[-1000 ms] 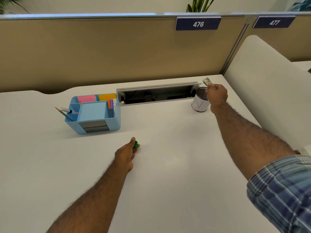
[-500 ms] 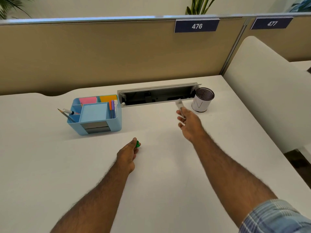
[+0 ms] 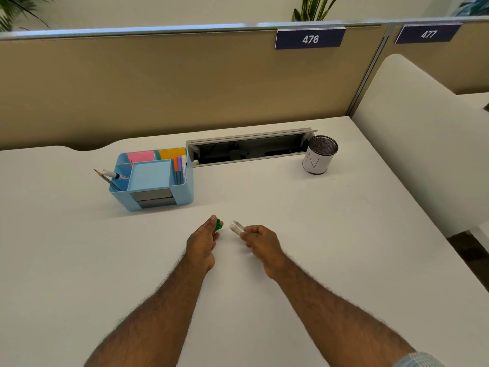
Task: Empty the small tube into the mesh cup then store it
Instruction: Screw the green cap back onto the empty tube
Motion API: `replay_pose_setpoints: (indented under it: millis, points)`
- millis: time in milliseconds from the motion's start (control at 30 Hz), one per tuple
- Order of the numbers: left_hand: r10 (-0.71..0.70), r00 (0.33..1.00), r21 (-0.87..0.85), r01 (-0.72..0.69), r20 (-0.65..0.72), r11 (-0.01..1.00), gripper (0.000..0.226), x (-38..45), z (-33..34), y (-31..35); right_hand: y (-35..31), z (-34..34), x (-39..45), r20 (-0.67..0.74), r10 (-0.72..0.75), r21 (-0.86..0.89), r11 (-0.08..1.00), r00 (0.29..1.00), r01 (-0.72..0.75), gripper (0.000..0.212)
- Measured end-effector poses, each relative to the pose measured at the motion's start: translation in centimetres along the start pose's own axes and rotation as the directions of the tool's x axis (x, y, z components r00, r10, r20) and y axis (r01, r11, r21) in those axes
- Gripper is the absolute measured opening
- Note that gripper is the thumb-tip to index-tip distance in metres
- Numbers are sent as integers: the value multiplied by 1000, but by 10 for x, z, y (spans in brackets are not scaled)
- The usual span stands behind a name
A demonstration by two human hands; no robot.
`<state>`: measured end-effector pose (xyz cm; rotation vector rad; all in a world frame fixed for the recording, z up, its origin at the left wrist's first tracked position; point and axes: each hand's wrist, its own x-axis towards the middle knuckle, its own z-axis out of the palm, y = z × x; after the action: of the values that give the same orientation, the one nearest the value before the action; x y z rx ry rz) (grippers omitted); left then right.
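Note:
My right hand (image 3: 260, 243) grips a small clear tube (image 3: 236, 227) near the middle of the white desk, its open end pointing left. A short gap away, my left hand (image 3: 202, 241) pinches a small green cap (image 3: 218, 224) between thumb and fingers. The mesh cup (image 3: 318, 154), dark mesh with a white paper band, stands upright at the back right of the desk, well away from both hands. What lies inside the cup cannot be seen.
A light blue desk organizer (image 3: 152, 178) with sticky notes, pens and a pencil sits at the back left. An open cable tray slot (image 3: 251, 149) runs along the desk's back between organizer and cup. A white divider panel (image 3: 412, 144) bounds the right side.
My right hand has carried the tube from above the mesh cup back toward me and left, ending close to my left hand. The left hand has stayed put with the green cap.

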<state>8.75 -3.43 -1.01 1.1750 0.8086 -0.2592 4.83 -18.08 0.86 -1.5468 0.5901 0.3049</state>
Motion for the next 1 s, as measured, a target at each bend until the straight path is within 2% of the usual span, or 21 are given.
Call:
replay_pose_setpoints:
  millis: [200,367,500,700,833,900,1000]
  points:
    - [15,1000,-27,-15,17,1000,36,-1,-2,-2,2,13,-4,22,-56,-118,991,998,58,23]
    - [34,998,-45,-32,44,998,25,-1,-1,-3,0,19,-4,32,-97,-141,985,995,101,24]
    - [50,997,-55,-47,55,997,30,-2,-2,-3,-1,23,-3,19,-116,-162,980,993,117,24]
    - [46,998,-16,-46,43,999,27,-6,-2,-3,-1,27,-1,-13,-162,-217,964,987,155,26]
    - [54,997,-4,-54,46,999,15,-6,-5,-4,3,29,-1,-33,-227,-273,939,973,210,24]
    - [74,996,-28,-72,46,997,8,-8,-6,-6,5,29,-2,-29,-252,-310,922,967,231,25]
    - [71,996,-91,-66,53,994,12,-10,-9,-10,6,30,-2,-5,-261,-344,907,965,244,26]
